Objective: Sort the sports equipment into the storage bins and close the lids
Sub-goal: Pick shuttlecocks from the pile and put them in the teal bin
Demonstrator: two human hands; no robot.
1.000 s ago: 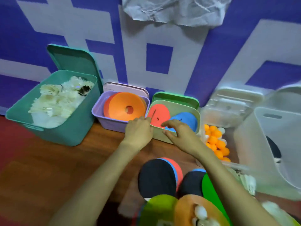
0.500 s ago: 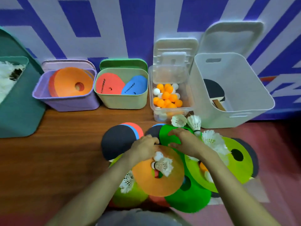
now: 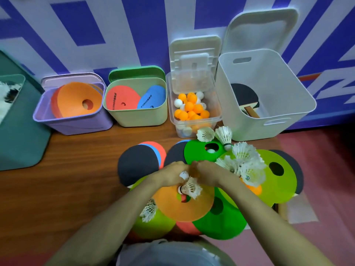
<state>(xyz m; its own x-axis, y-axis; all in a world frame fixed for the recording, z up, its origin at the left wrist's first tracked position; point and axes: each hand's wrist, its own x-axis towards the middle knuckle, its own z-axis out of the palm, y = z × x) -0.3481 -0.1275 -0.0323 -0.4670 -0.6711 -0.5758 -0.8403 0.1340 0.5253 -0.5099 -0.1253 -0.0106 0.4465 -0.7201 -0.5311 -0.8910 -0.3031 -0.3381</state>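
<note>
A loose pile lies on the wooden floor. It holds an orange disc cone (image 3: 184, 208), green disc cones (image 3: 199, 152), black paddle covers (image 3: 137, 164) and several white shuttlecocks (image 3: 244, 154). My left hand (image 3: 171, 175) and my right hand (image 3: 208, 173) meet fingertip to fingertip at the orange cone's far edge. Their fingers curl down onto that edge, though the grip is blurred. A white ball (image 3: 184, 175) and a shuttlecock (image 3: 191, 188) lie on the cone right by my left fingers.
Open bins line the wall. They are a teal bin (image 3: 21, 131), a purple bin (image 3: 73, 123) with orange cones, a green bin (image 3: 138, 118) with red and blue covers, a clear box (image 3: 217, 104) of balls, and a white bin (image 3: 269, 116) with a paddle.
Both hands left the green bin and dropped to the pile. In the last half second they drew together at the orange cone's far edge.
</note>
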